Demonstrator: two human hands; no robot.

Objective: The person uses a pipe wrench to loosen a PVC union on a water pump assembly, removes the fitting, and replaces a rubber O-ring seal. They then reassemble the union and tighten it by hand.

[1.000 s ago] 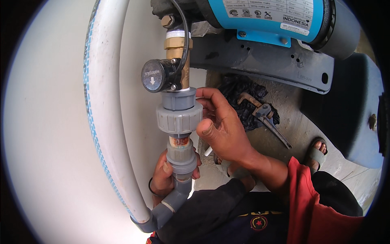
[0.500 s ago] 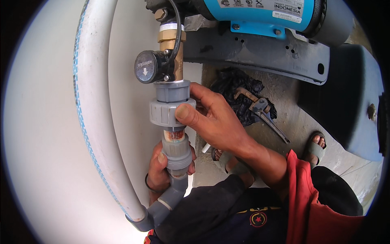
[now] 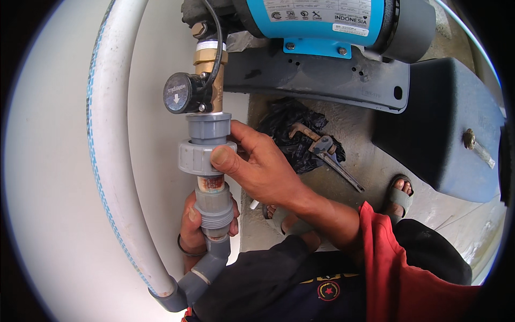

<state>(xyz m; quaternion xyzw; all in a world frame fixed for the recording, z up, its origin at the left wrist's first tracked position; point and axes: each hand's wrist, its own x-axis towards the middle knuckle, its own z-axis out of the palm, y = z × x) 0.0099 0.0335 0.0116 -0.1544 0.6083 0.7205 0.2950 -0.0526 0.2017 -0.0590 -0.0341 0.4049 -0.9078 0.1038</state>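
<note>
My left hand (image 3: 192,225), with a dark band at its wrist, is wrapped round the lower grey threaded union fitting (image 3: 214,210) from behind. My right hand (image 3: 263,166) grips the ribbed grey union nut (image 3: 196,157), thumb in front and fingers round its far side. Between nut and threaded fitting, a short pale pipe piece (image 3: 211,184) with reddish-brown stains shows. Above the nut, a grey socket (image 3: 209,127) joins a brass fitting (image 3: 216,91) that carries a round black flow switch (image 3: 178,93). Below, grey elbows (image 3: 206,271) lead to a thick white pipe (image 3: 110,107).
A blue pump motor (image 3: 316,19) sits on a dark metal bracket (image 3: 322,78) above. On the floor, a pipe wrench (image 3: 330,153) lies on a black plastic bag (image 3: 284,121). A dark blue tank-like cover (image 3: 437,129) stands at right. Sandalled feet (image 3: 399,194) are below it.
The whole scene has shifted left and slightly down in view, the motor slightly up. Both hands keep their hold on the fittings, with no clear change between the parts.
</note>
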